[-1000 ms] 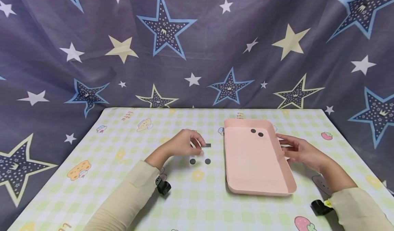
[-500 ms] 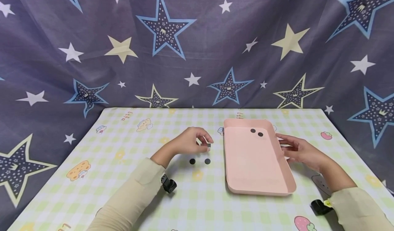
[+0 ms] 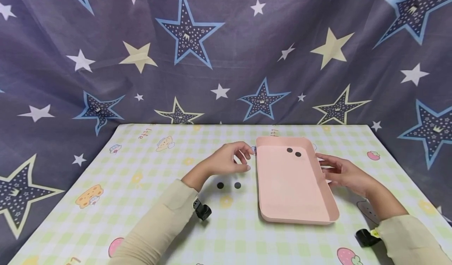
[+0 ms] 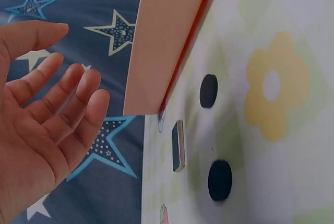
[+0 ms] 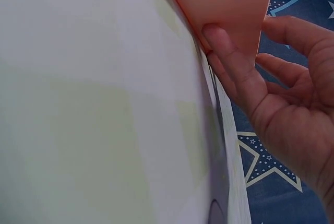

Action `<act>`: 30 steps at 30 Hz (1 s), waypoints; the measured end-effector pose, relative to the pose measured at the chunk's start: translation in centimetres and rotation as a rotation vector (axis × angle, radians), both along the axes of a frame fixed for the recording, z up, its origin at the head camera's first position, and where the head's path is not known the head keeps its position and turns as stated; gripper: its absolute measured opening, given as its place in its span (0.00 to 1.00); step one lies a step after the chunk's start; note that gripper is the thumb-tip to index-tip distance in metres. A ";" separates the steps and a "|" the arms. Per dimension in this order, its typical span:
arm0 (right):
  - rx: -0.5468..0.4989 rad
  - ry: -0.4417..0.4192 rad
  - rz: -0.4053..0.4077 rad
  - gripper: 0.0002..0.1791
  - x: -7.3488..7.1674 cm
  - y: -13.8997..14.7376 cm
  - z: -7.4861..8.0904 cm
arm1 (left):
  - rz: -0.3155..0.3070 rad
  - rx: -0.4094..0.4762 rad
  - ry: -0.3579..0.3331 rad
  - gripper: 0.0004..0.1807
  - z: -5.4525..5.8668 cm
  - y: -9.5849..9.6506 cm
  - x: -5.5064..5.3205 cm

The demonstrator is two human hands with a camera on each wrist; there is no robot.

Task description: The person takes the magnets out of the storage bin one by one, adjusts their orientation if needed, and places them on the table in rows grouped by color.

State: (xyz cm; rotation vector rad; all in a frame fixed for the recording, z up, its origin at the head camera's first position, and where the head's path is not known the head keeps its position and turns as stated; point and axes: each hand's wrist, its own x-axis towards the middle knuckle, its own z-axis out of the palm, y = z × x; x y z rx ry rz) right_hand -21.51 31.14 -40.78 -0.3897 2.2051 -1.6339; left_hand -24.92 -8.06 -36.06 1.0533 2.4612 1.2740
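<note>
My left hand (image 3: 231,159) hovers just left of the pink tray (image 3: 293,186), palm in and fingers loosely bent, holding nothing in the left wrist view. Below it on the tablecloth lies a small rectangular block (image 4: 178,145), dark-faced with a silvery edge; the hand hides it in the head view. A left black disc (image 3: 220,185) and a right black disc (image 3: 237,185) lie nearer to me. My right hand (image 3: 347,175) rests its fingers against the tray's right outer wall, the thumb (image 5: 219,38) lying on that wall.
Inside the tray, toward its far end, lie two black discs, a left one (image 3: 289,150) and a right one (image 3: 298,154). The checked tablecloth (image 3: 169,202) covers the table, and a star-patterned curtain (image 3: 226,61) hangs behind its far edge.
My left hand has moved right and slightly away from me, from beside the block to past it, near the tray's left wall. The right hand and tray stay in place.
</note>
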 end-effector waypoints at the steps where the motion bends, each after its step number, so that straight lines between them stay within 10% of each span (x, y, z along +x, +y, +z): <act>1: 0.000 0.000 0.000 0.40 0.0 0.0 0.0 | 0.003 0.005 -0.002 0.17 0.0 0.1 0.0; 30: -0.002 -0.001 0.009 0.40 0.0 0.1 -0.1 | 0.010 0.085 0.016 0.16 1.4 4.4 -0.8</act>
